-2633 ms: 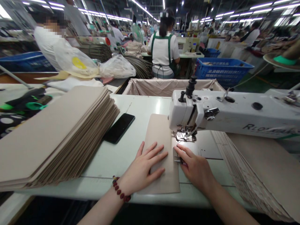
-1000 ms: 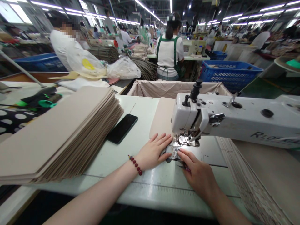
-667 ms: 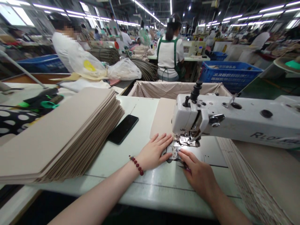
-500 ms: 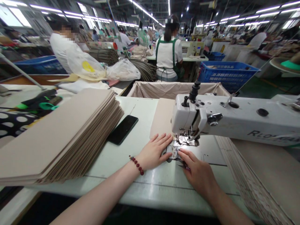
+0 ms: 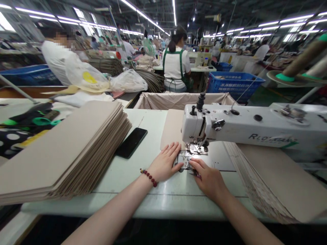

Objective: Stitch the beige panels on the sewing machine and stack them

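My left hand (image 5: 165, 164) lies flat with its fingers stretched out. Its fingertips rest on the near edge of a beige fabric panel (image 5: 171, 128), and the thumb reaches the metal plate of the sewing machine (image 5: 230, 123). Part of the panel is hidden behind the machine head. My right hand (image 5: 211, 178) is closed around what look like small thread snips (image 5: 196, 174); their dark pointed tip sticks out to the left and the rest is covered by the palm. The right index fingertip touches the metal plate just in front of the presser foot (image 5: 196, 149).
A tall stack of beige panels (image 5: 63, 146) stands at left, beside a black phone (image 5: 132, 143). More panels (image 5: 278, 173) lie right of the machine. Behind the table is a cloth-lined bin (image 5: 163, 101); farther back are a blue crate (image 5: 233, 85) and co-workers.
The view has turned slightly to the right, so the table and machine appear farther left. Both hands keep nearly the same place at the metal plate.
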`<state>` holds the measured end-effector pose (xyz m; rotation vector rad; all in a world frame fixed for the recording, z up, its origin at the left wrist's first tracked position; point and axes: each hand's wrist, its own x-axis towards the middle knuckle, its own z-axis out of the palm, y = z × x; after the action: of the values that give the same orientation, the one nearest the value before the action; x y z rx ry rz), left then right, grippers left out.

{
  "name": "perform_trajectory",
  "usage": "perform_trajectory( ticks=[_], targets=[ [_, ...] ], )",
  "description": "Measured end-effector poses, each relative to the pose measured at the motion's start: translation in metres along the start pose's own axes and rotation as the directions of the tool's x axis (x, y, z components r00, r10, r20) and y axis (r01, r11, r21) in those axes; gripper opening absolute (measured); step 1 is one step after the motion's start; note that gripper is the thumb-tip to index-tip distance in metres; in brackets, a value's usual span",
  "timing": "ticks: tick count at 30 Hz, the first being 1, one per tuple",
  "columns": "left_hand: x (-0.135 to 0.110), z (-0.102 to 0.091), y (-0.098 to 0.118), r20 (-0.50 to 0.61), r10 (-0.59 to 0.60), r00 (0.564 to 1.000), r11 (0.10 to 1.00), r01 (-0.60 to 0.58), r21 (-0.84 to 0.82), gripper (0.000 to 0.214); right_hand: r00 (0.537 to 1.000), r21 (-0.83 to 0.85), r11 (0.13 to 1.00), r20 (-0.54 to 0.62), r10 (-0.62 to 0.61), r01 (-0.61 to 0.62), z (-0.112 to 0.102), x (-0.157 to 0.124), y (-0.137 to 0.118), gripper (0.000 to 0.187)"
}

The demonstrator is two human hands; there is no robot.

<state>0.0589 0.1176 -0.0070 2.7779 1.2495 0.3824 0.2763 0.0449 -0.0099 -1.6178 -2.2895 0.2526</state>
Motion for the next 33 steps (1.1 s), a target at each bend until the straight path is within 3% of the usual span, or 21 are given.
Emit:
perform_trajectory(
  ticks=[3, 8, 13, 17, 20, 23, 26, 30, 33],
  targets=[
    [0.001, -0.007, 0.002, -0.050, -0.056, 0.997, 0.998, 0.057, 0.034, 0.067, 1.000, -0.006, 1.000, -0.001, 0.003, -0.003, -0.001, 0.000, -0.001, 0.051],
    [-0.008, -0.019, 0.005, -0.130, -0.261, 0.957, 0.958, 0.273, 0.085, 0.042, 1.000, -0.009, 1.000, -0.002, 0.014, -0.014, -0.004, 0.000, -0.004, 0.048],
    [-0.062, -0.018, 0.005, -0.145, -0.336, 0.931, 0.923, 0.356, 0.146, 0.040, 1.000, 0.028, 1.000, -0.001, -0.004, 0.004, -0.012, -0.003, -0.004, 0.048],
    [-0.122, -0.023, -0.003, -0.058, -0.301, 0.952, 0.943, 0.306, 0.132, 0.054, 0.998, 0.129, 0.990, -0.038, 0.054, -0.049, -0.030, -0.028, 0.001, 0.035],
    [-0.142, -0.029, -0.003, 0.073, -0.164, 0.984, 0.986, 0.164, 0.010, 0.063, 0.973, 0.286, 0.940, -0.081, 0.215, -0.184, -0.043, -0.063, 0.005, 0.015],
    [-0.133, -0.031, 0.002, 0.143, -0.036, 0.989, 0.992, 0.052, -0.111, 0.066, 0.920, 0.384, 0.864, -0.083, 0.383, -0.325, -0.048, -0.100, 0.003, 0.028],
    [-0.113, -0.028, 0.009, 0.136, 0.048, 0.990, 0.985, -0.024, -0.172, 0.063, 0.879, 0.396, 0.815, -0.038, 0.475, -0.423, -0.044, -0.134, -0.004, 0.029],
    [-0.098, -0.025, 0.014, 0.122, 0.061, 0.991, 0.984, -0.038, -0.176, 0.056, 0.867, 0.411, 0.776, 0.080, 0.492, -0.479, -0.025, -0.167, -0.017, 0.021],
    [-0.098, -0.026, 0.016, 0.117, 0.043, 0.992, 0.987, -0.023, -0.159, 0.051, 0.867, 0.396, 0.777, 0.125, 0.482, -0.489, -0.007, -0.176, -0.027, 0.018]
  ],
)
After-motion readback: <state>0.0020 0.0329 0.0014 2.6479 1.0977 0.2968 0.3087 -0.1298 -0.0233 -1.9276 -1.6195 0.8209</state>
